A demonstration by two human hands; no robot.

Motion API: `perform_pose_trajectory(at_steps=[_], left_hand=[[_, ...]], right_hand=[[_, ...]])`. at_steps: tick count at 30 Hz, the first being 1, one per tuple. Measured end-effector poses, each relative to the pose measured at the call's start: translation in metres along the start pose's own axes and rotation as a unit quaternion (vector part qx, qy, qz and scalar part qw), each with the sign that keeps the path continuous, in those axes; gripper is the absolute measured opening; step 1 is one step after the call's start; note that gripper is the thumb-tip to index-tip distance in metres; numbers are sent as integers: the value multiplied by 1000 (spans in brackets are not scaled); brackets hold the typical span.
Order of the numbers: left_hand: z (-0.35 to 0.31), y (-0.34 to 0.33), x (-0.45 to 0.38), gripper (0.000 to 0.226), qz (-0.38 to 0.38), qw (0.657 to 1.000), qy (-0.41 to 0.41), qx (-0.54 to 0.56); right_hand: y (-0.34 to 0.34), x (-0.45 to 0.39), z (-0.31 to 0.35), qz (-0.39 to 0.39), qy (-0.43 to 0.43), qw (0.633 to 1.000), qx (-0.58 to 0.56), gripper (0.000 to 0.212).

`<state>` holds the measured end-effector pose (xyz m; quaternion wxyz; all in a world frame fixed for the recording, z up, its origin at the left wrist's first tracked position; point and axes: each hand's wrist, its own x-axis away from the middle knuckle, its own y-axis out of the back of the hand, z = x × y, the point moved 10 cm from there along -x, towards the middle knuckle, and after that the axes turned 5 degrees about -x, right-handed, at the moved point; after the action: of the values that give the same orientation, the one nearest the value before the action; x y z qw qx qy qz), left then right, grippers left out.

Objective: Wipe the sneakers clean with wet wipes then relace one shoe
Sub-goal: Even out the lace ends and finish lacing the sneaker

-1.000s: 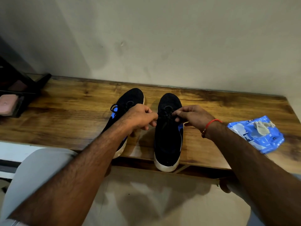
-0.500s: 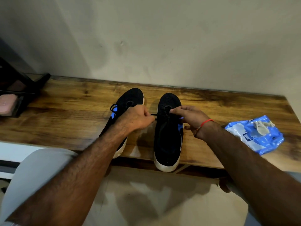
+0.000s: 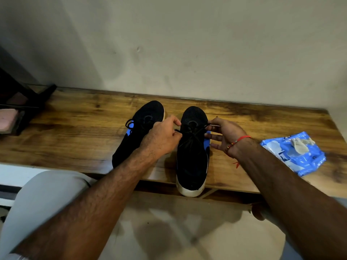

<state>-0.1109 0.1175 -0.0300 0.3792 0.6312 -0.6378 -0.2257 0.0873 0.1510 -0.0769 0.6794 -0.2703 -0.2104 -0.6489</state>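
Two black sneakers sit side by side on a wooden bench (image 3: 75, 139) against a pale wall, toes to the wall. The right sneaker (image 3: 191, 156) has its white heel hanging just past the bench's near edge; the left sneaker (image 3: 139, 132) lies angled beside it, partly under the person's left forearm, with a lace loop showing at its outer side. Both hands work over the right sneaker's laces. Left hand (image 3: 163, 137): fingers curled, thumb and forefinger pinching one end of the black lace (image 3: 189, 135) at the shoe's left side. Right hand (image 3: 223, 134): thumb and forefinger pinch the other lace end at the shoe's right side, the remaining fingers spread apart and pointing toward the shoe. The lace runs taut and crossed between the two hands. Red thread bracelet (image 3: 242, 138) on the right wrist. To the right, well apart from the shoes, a blue wet-wipes pack (image 3: 300, 158) lies flat on the bench with a crumpled used wipe (image 3: 300, 144) on top. Dark rack (image 3: 24, 102) at the far left end.
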Motion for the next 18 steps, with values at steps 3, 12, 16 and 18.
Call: perform_pose_trajectory(at_steps=[3,12,16,18], left_hand=[[-1,4,0,30,-9,1000,3,-3],[-11,-4,6,29,29,999,-14,40],[-9,-2,3,25,21,999,-16,41],[-10,-2,3,24,14,999,-24,32]], right_hand=[[-2,1,3,9,8,999,-37,11],[16,-5,40,14,79,954,-288,13],[28,-1,59,-26,174,969,-174,24],[22,7,70,-21,236,969,-71,27]])
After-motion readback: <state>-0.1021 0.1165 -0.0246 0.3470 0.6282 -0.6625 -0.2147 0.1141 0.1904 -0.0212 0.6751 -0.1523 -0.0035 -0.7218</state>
